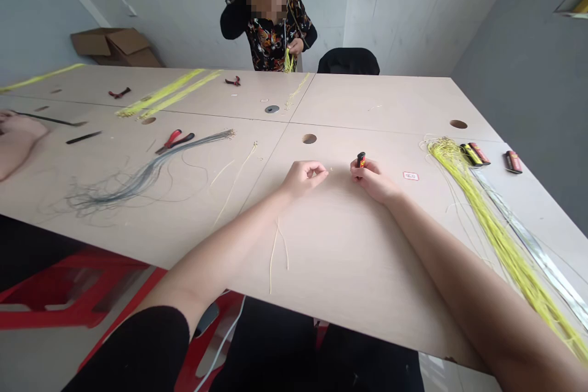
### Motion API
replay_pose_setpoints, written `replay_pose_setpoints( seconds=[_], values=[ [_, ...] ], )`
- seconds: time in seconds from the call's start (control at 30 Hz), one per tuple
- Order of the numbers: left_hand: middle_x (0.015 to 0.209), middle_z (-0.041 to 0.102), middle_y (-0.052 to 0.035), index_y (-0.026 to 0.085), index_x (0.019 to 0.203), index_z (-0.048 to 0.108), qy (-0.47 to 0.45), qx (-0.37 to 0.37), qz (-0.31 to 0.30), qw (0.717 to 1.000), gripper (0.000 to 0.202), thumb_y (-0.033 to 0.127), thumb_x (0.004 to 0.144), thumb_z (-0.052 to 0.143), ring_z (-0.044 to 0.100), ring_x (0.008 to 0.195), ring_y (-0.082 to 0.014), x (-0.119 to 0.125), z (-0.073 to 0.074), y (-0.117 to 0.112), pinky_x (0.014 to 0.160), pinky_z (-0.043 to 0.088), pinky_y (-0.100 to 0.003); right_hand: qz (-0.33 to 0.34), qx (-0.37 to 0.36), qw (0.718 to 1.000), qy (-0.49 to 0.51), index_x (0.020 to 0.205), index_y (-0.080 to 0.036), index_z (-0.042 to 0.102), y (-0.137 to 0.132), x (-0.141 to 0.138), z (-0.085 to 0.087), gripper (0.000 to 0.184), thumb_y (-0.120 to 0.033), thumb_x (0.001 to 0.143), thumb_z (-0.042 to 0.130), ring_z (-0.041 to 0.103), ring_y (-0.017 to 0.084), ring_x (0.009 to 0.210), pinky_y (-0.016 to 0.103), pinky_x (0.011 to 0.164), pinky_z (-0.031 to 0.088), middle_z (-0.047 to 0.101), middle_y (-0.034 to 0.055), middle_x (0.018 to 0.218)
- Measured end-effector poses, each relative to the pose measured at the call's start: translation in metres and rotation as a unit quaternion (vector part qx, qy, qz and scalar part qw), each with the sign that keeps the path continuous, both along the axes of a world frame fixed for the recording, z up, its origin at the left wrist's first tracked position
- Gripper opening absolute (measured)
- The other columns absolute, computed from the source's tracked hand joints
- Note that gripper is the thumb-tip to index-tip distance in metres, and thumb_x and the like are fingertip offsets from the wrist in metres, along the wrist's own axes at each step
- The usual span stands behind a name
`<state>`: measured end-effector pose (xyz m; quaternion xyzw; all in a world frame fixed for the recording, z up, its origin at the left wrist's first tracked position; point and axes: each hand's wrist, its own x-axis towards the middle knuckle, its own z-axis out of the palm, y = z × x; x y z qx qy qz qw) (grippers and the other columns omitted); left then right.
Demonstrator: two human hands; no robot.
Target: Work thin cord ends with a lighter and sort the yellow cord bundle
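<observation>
Right hand (375,181) grips one lighter (361,160), one label (411,176) beside; left hand (303,179) pinched narrow, contents unclear; three pliers (173,137).

L fingers (318,179) pinched, R fingers (374,167) curled, approx. level

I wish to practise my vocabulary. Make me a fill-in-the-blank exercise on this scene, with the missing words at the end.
1. The right hand holds a ______.
2. The small label lies on the table to the ______ of that hand.
3. The bundle of threads beside the nearest pliers is ______ in colour.
4. The person across the table holds strands coloured ______.

Missing words: lighter; right; grey; yellow.
</observation>
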<state>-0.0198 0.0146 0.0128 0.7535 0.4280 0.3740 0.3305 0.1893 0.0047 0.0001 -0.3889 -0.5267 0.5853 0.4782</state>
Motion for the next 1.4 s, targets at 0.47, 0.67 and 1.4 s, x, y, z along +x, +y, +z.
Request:
replay_pose_setpoints(
  seconds=[0.47, 0.67, 1.4],
  values=[
    [0.064, 0.059, 0.0000, 0.017, 0.068, 0.057, -0.135, 0.049, 0.079, 0.986, 0.025, 0.039, 0.080, 0.060, 0.050, 0.054, -0.0088, 0.038, 0.026, 0.001, 0.050, 0.037, -0.021, 0.014, -0.101, 0.994, 0.046, 0.052, -0.023, 0.029, -0.017, -0.028, 0.013, 0.037, -0.045, 0.072, 0.051, 0.017, 0.008, 0.042, 0.025, 0.042, 0.012, 0.022, -0.0064, 0.044],
    [0.057, 0.046, 0.0047, 0.018, 0.069, 0.050, -0.182, 0.063, 0.077, 0.978, 0.036, 0.051, 0.084, 0.055, 0.032, 0.043, -0.0047, 0.055, -0.004, -0.026, 0.043, 0.025, -0.022, -0.002, -0.157, 0.985, 0.069, 0.051, -0.024, 0.025, -0.017, -0.029, 0.016, 0.041, -0.047, 0.072, 0.051, 0.016, 0.008, 0.041, 0.025, 0.041, 0.012, 0.021, -0.0061, 0.042],
    [0.056, 0.049, 0.0034, 0.019, 0.070, 0.051, -0.204, 0.071, 0.055, 0.975, 0.035, 0.049, 0.088, 0.052, 0.044, 0.050, -0.0078, 0.053, -0.017, -0.021, 0.050, 0.035, -0.022, 0.049, -0.063, 0.995, 0.067, 0.048, -0.022, 0.036, -0.017, -0.031, -0.002, 0.044, -0.058, 0.073, 0.047, 0.028, 0.010, 0.043, 0.027, 0.045, 0.024, 0.033, -0.0019, 0.043]
  ],
)
